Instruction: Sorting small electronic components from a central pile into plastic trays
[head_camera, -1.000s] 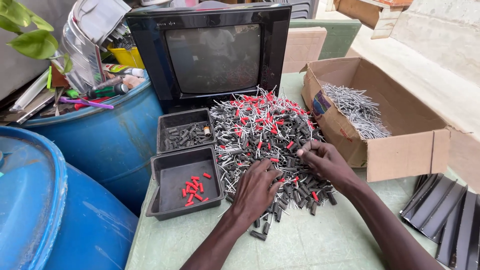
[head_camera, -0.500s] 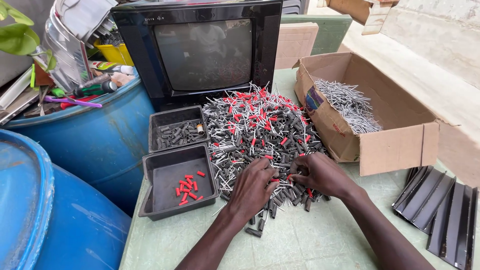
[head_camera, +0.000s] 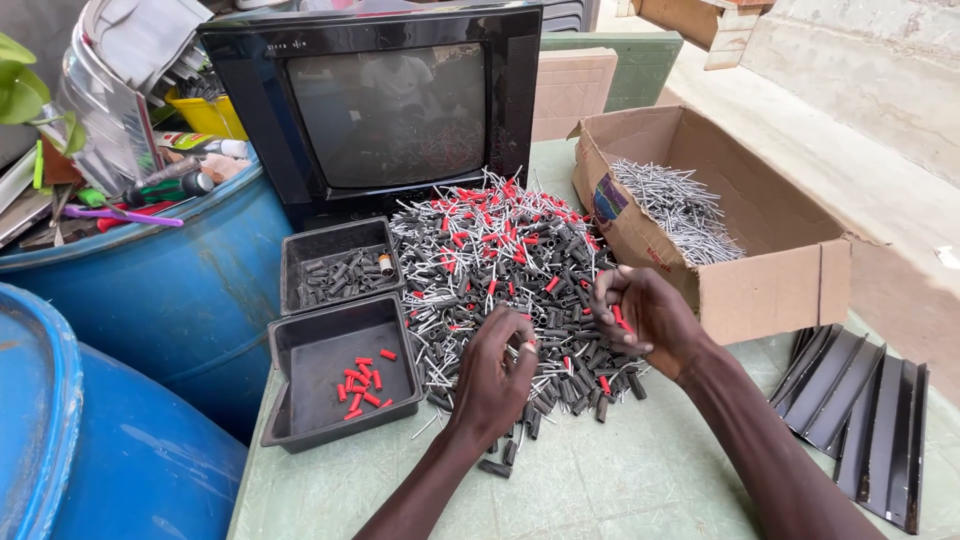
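Observation:
A big pile of small black and red sleeves with metal pins (head_camera: 500, 250) lies on the green table (head_camera: 620, 480) in front of an old television. My left hand (head_camera: 493, 378) rests on the pile's near edge, fingers curled, pinching a small pale-tipped piece at its fingertips. My right hand (head_camera: 648, 315) hovers just above the pile's right side with its fingers curled in, a red piece showing between them. To the left stand two black trays: the near tray (head_camera: 300, 350) has a few red sleeves, the far tray (head_camera: 300, 255) has black ones.
A cardboard box (head_camera: 760, 290) with loose metal pins stands right of the pile. The television (head_camera: 380, 100) blocks the back. Blue barrels (head_camera: 170, 300) crowd the left, one topped with tools and clutter. Black metal strips (head_camera: 860, 410) lie at the right.
My right hand has lifted off the pile and curled its fingers in. The left hand has stayed at the near edge, working at small pieces.

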